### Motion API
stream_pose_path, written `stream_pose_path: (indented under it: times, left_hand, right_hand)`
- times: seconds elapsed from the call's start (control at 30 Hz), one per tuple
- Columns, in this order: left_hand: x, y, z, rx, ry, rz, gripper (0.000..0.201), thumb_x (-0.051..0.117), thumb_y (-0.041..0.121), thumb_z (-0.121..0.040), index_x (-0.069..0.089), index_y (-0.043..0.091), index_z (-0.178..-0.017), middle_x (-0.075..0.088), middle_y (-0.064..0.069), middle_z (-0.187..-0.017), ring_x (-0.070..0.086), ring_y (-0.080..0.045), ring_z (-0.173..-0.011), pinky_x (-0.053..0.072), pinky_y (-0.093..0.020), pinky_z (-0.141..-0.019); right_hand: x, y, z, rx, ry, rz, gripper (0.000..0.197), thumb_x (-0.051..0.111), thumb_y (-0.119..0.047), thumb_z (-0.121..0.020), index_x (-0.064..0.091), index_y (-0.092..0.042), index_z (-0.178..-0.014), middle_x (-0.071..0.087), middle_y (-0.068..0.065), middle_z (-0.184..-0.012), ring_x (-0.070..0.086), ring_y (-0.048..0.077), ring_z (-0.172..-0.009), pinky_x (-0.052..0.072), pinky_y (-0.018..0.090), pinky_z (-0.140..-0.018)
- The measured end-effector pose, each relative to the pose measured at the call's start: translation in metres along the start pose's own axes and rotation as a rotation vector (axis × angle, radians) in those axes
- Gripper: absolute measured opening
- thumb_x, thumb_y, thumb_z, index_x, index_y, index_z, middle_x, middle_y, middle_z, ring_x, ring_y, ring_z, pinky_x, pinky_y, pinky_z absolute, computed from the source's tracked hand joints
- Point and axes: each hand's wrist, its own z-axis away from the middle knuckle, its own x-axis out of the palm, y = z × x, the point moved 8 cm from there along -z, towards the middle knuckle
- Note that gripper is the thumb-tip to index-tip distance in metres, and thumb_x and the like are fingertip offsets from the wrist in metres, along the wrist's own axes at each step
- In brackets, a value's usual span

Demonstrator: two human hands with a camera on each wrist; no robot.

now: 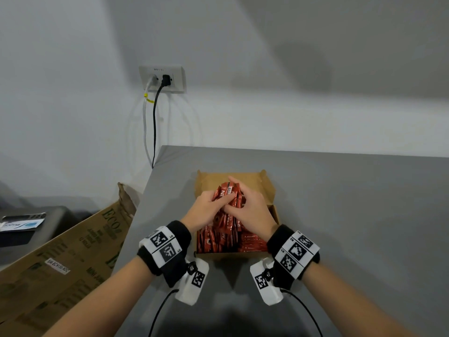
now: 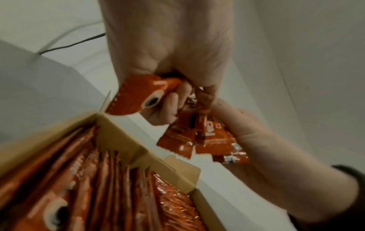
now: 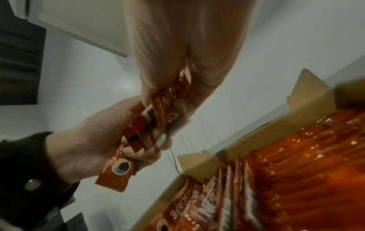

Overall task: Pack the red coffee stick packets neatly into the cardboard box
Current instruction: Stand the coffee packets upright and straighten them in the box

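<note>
The cardboard box [image 1: 268, 188] stands open on the grey counter [image 1: 352, 215], closer to the counter's left edge than to its right, with its flaps standing up at the far side. Most of the task seems done. The near half of the box is already filled with red coffee stick packets [image 1: 218, 239] standing on edge in tight rows, and to their right a second group [image 1: 252, 242] lies packed flat against the right wall. In the right wrist view these rows look even and close, with no gap that I can see.

What is left is the bundle of packets [image 1: 227, 197] held above the far half of the box. The left hand [image 1: 206, 207] has its fingers curled round the bundle from the left, and the right hand [image 1: 247, 205] grips the same bundle from the right, so both hands hold it together. In the left wrist view the packets of this bundle fan out at different angles, so I judge they are not yet squared.

The far part of the box is hidden by the hands, so I cannot tell how much free room remains there. No loose packets are seen on the counter. I judge that the bundle must be aligned and set down beside the standing rows, and after this the packing may be finished.
</note>
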Motion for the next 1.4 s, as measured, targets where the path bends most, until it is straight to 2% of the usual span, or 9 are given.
stream_pose_path:
  times: [0.13, 0.3, 0.43, 0.6, 0.7, 0.87, 1.13, 1.27, 1.4]
  left_hand:
    - [-0.015, -0.013, -0.005, 0.002, 0.125, -0.054, 0.026, 0.055, 0.024, -0.093, 0.064, 0.009, -0.074, 0.066, -0.011, -0.069, 0.063, -0.023, -0.063, 0.050, -0.032, -0.062]
    - [-0.029, -0.016, -0.003, -0.012, 0.232, -0.321, 0.028, 0.050, 0.025, -0.094, 0.048, 0.014, -0.068, 0.050, 0.003, -0.057, 0.048, -0.014, -0.050, 0.038, -0.022, -0.051]
    - [-0.018, -0.009, -0.005, 0.055, 0.170, -0.257, 0.030, 0.043, 0.011, -0.096, 0.042, 0.009, -0.067, 0.041, 0.001, -0.055, 0.037, -0.014, -0.047, 0.032, -0.026, -0.050]
    - [-0.003, -0.007, -0.006, 0.025, 0.082, -0.104, 0.022, 0.059, 0.027, -0.090, 0.055, 0.014, -0.074, 0.060, 0.006, -0.062, 0.061, -0.011, -0.057, 0.051, -0.028, -0.061]
    - [-0.002, -0.007, -0.008, 0.024, 0.120, -0.005, 0.012, 0.072, 0.026, -0.081, 0.065, 0.015, -0.080, 0.067, 0.007, -0.071, 0.064, -0.007, -0.066, 0.051, -0.021, -0.066]
    - [-0.015, -0.009, -0.010, 0.023, 0.217, -0.068, 0.008, 0.070, 0.020, -0.082, 0.065, 0.014, -0.084, 0.064, 0.007, -0.072, 0.059, -0.003, -0.061, 0.046, -0.021, -0.063]
    - [-0.022, -0.013, -0.006, 0.011, 0.295, -0.014, 0.011, 0.070, 0.014, -0.082, 0.064, 0.005, -0.079, 0.066, -0.004, -0.075, 0.064, -0.015, -0.067, 0.052, -0.025, -0.063]
    - [-0.011, -0.009, -0.003, 0.009, 0.301, 0.070, 0.007, 0.063, 0.016, -0.088, 0.059, 0.011, -0.091, 0.065, 0.004, -0.081, 0.063, -0.004, -0.062, 0.048, -0.015, -0.051]
    - [0.017, -0.006, -0.004, 0.028, 0.260, -0.002, 0.010, 0.063, 0.017, -0.088, 0.061, 0.008, -0.087, 0.065, 0.003, -0.077, 0.063, 0.001, -0.062, 0.048, -0.011, -0.054]
  right_hand:
    - [-0.012, 0.010, 0.000, 0.007, 0.014, 0.090, 0.054, 0.070, -0.028, -0.081, 0.051, -0.020, -0.131, 0.058, -0.008, -0.119, 0.052, -0.004, -0.106, 0.037, 0.014, -0.093]
    - [-0.032, 0.020, 0.003, 0.029, 0.116, 0.005, 0.027, 0.039, -0.027, -0.099, 0.064, -0.017, -0.098, 0.054, -0.006, -0.051, 0.053, 0.003, -0.046, 0.043, 0.014, -0.057]
    - [-0.026, 0.022, 0.012, 0.028, 0.005, 0.132, 0.037, 0.035, -0.038, -0.098, 0.059, -0.010, -0.104, 0.058, -0.004, -0.071, 0.053, 0.005, -0.062, 0.039, 0.013, -0.062]
    - [-0.018, 0.036, 0.015, 0.019, -0.123, 0.232, 0.040, 0.026, -0.021, -0.097, 0.056, -0.021, -0.124, 0.049, -0.003, -0.079, 0.045, 0.005, -0.076, 0.033, 0.019, -0.075]
    - [-0.023, 0.033, 0.015, -0.031, -0.099, 0.252, 0.041, 0.039, -0.008, -0.096, 0.049, -0.017, -0.134, 0.060, 0.004, -0.099, 0.054, 0.012, -0.094, 0.041, 0.020, -0.086]
    - [-0.035, 0.032, 0.016, -0.056, -0.065, 0.167, 0.056, 0.054, -0.004, -0.091, 0.037, -0.028, -0.139, 0.059, -0.020, -0.094, 0.055, -0.014, -0.090, 0.040, 0.004, -0.086]
    - [-0.052, 0.043, 0.023, 0.020, 0.064, 0.008, 0.066, 0.067, -0.014, -0.084, 0.033, -0.031, -0.138, 0.062, -0.011, -0.108, 0.062, 0.000, -0.098, 0.049, 0.010, -0.083]
    - [-0.055, 0.058, 0.027, 0.117, 0.238, -0.192, 0.049, 0.052, -0.023, -0.092, 0.033, -0.018, -0.137, 0.061, -0.003, -0.108, 0.066, 0.013, -0.089, 0.055, 0.024, -0.079]
    - [-0.054, 0.046, 0.026, 0.060, 0.337, -0.142, 0.010, 0.051, -0.016, -0.094, 0.049, -0.008, -0.101, 0.065, 0.002, -0.073, 0.064, 0.013, -0.064, 0.054, 0.033, -0.068]
